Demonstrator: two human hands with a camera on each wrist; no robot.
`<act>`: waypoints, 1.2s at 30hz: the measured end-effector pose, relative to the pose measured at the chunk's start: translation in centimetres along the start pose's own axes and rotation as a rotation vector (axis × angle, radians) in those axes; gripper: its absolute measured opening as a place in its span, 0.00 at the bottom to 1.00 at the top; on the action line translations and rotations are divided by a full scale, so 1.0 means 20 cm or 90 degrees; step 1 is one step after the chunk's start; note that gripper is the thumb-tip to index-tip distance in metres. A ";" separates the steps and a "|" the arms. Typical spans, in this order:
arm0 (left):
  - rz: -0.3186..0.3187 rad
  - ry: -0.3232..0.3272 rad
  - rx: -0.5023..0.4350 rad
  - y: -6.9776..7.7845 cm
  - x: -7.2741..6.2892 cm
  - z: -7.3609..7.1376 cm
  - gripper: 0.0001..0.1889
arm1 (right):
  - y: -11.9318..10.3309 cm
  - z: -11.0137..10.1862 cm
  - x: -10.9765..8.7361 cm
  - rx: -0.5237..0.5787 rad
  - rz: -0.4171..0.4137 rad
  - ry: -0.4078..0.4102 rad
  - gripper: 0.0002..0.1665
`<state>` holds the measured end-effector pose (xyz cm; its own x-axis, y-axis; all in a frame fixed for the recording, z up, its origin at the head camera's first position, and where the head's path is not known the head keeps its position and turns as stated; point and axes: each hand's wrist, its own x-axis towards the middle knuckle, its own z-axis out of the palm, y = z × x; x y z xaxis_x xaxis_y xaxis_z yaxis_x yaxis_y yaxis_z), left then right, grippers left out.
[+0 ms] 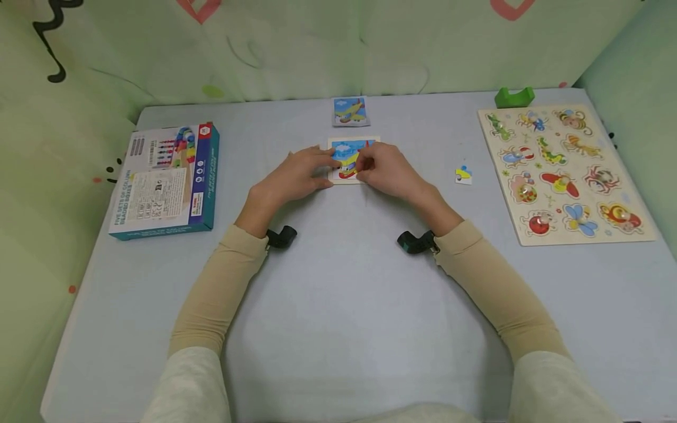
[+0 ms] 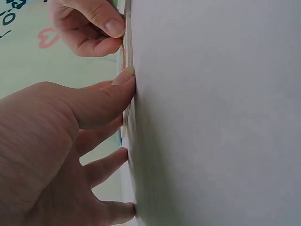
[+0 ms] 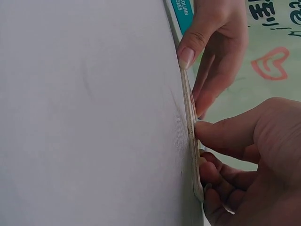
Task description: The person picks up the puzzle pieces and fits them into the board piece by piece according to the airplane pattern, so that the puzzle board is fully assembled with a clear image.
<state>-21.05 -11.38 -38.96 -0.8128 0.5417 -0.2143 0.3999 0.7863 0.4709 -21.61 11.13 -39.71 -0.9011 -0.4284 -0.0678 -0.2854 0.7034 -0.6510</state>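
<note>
A small wooden jigsaw board [image 1: 346,151] with an airplane picture lies on the table between the two hands. My left hand [image 1: 298,173] rests at its left side, fingers spread; the thumb touches the near edge and a fingertip lies on the picture. In the left wrist view the other fingertips [image 2: 123,207] touch the table. Over the right part of the board my right hand [image 1: 388,169] has curled fingers, and thumb and forefinger pinch what looks like a puzzle piece, mostly hidden by the hand. One loose puzzle piece [image 1: 463,175], yellow and blue, lies further right.
Behind the board is a small airplane picture card [image 1: 350,111]. A boxed bead set [image 1: 164,179] lies at the left. On the right lies a large wooden insect puzzle [image 1: 568,176], with a green curved block [image 1: 514,97] at its far edge. Cloth walls stand around the table.
</note>
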 end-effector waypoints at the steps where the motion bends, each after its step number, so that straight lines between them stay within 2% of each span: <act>1: 0.005 0.002 0.003 0.00 0.00 0.00 0.25 | 0.00 0.00 0.00 -0.001 -0.002 0.001 0.03; 10: 0.040 -0.002 0.018 -0.02 0.00 0.01 0.24 | 0.01 0.00 0.00 0.010 -0.002 0.027 0.04; 17: 0.021 -0.010 0.062 0.02 -0.01 0.01 0.23 | 0.01 -0.01 -0.01 0.010 0.007 0.043 0.07; 24: 0.064 0.025 0.121 0.07 0.00 0.04 0.18 | 0.02 0.00 -0.01 0.010 0.006 0.049 0.07; 29: 0.046 0.015 0.115 0.09 0.00 0.05 0.14 | 0.01 0.00 -0.01 -0.001 0.009 0.050 0.08; 36: 0.055 -0.008 0.077 0.09 -0.02 0.04 0.24 | 0.01 0.00 -0.02 -0.026 0.038 0.054 0.11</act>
<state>-19.68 -9.94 -38.74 -0.7683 0.6116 -0.1889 0.5165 0.7666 0.3816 -21.34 11.49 -39.84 -0.9409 -0.3361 -0.0406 -0.2413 0.7497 -0.6162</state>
